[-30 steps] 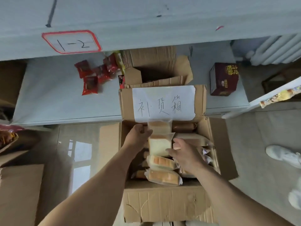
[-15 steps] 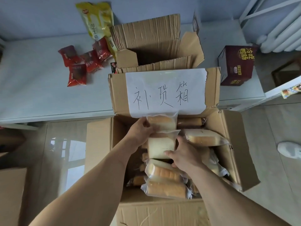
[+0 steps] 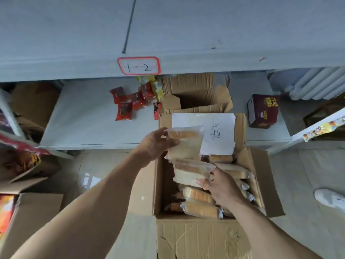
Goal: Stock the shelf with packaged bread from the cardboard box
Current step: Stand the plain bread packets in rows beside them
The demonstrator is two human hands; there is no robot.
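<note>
An open cardboard box (image 3: 196, 238) stands on the floor before a low grey shelf (image 3: 84, 124). It holds several clear-wrapped bread packs (image 3: 200, 209). My left hand (image 3: 155, 143) grips one bread pack (image 3: 186, 144), raised above the box's far flap and partly covering the white paper label (image 3: 216, 133). My right hand (image 3: 220, 186) holds a second bread pack (image 3: 190, 172) just over the box's contents. A shelf edge above carries a red-bordered tag (image 3: 139, 66) reading 1-2.
On the low shelf lie several red snack packets (image 3: 128, 101), a torn open carton (image 3: 196, 96) and a dark red box (image 3: 264, 111). Cardboard boxes (image 3: 28, 212) sit on the floor at left. A radiator (image 3: 317, 85) and a white shoe (image 3: 330, 200) are at right.
Both hands have lifted their bread packs up out of the box; the left pack now rises over the paper label. The view has tilted up, bringing the 1-2 shelf edge back in.
</note>
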